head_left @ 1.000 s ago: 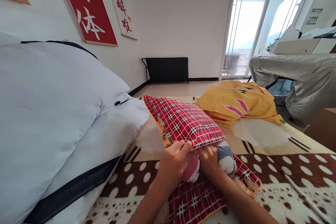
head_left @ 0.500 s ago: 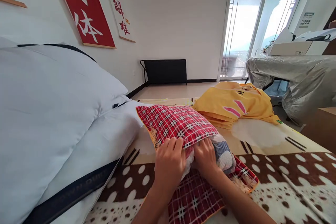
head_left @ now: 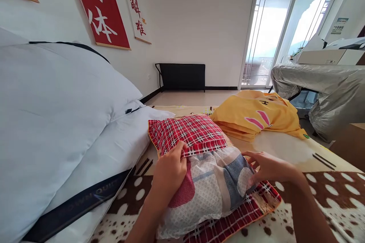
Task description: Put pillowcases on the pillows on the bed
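A red plaid pillowcase [head_left: 191,131] lies on the bed, partly over a stuffed pillow [head_left: 211,182] with a patchwork print of white, red and blue. The pillow's near part bulges out of the case's mouth. At the left of that mouth, my left hand [head_left: 172,167] is closed on the plaid hem. My right hand [head_left: 270,167] rests against the pillow's right side, thumb and fingers apart, with some fingertips partly hidden. Beneath the pillow, another plaid flap [head_left: 228,228] of the case spreads toward me and to the right.
Large white pillows or bedding [head_left: 71,95] are piled at the left. A yellow cloth [head_left: 253,115] lies behind and right on the patterned bed sheet [head_left: 327,193]. Farther off are a silver-covered table [head_left: 322,79] holding boxes, and a black panel [head_left: 182,76] by the wall.
My right hand has come out from under the pillowcase hem and moved right to the pillow's side. My left hand shifted slightly left. More of the patchwork pillow now shows, spread toward me.
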Motion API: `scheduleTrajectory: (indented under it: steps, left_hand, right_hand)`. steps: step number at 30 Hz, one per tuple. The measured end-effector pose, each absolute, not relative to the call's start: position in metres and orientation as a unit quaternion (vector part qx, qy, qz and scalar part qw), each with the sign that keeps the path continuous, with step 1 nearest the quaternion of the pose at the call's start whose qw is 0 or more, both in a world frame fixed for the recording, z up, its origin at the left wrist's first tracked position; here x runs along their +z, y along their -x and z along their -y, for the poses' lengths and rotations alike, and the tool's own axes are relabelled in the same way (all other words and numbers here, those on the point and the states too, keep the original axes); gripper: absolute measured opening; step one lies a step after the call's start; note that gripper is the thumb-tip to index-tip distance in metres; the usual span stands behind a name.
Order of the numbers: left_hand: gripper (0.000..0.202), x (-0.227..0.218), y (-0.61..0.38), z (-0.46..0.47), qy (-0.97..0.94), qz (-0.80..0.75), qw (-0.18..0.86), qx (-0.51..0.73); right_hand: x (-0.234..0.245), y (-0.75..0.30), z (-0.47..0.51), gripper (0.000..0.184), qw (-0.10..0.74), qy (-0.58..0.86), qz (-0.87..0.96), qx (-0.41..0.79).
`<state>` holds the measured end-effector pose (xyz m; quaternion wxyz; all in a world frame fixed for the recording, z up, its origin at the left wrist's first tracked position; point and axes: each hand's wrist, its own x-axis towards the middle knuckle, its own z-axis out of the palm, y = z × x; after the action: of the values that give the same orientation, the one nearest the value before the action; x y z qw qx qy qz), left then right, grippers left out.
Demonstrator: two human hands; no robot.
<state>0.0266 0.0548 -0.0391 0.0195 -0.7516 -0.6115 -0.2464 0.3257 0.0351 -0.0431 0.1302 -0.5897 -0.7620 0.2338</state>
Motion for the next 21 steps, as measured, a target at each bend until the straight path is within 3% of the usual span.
scheduleTrajectory:
  steps: [3, 9, 11, 16, 20, 21]
  left_hand:
    - [0.03, -0.041, -0.026, -0.058, 0.764, 0.598, 0.073, -0.231]
    - [0.025, -0.049, -0.026, -0.066, 0.827, 0.484, 0.142, -0.247]
    - [0.024, -0.049, -0.028, -0.062, 0.843, 0.439, 0.159, -0.267]
    - [0.029, -0.046, -0.042, -0.046, 0.879, 0.341, 0.226, -0.244]
    - [0.028, -0.046, -0.051, -0.03, 0.846, 0.399, 0.257, -0.241]
    - [0.037, -0.048, -0.054, -0.026, 0.84, 0.411, 0.255, -0.245]
  right_hand:
    - [-0.053, -0.298, -0.037, 0.069, 0.095, 0.533, 0.815, 0.206]
    - [-0.07, -0.226, -0.018, 0.1, 0.168, 0.424, 0.887, 0.074]
    - [-0.082, -0.208, -0.016, 0.093, 0.203, 0.435, 0.877, 0.019]
    - [-0.103, -0.197, -0.038, 0.048, 0.313, 0.525, 0.79, -0.055]
    - [-0.101, -0.222, -0.059, 0.046, 0.382, 0.544, 0.741, -0.097]
    - [-0.1, -0.229, -0.064, 0.047, 0.401, 0.548, 0.728, -0.1]
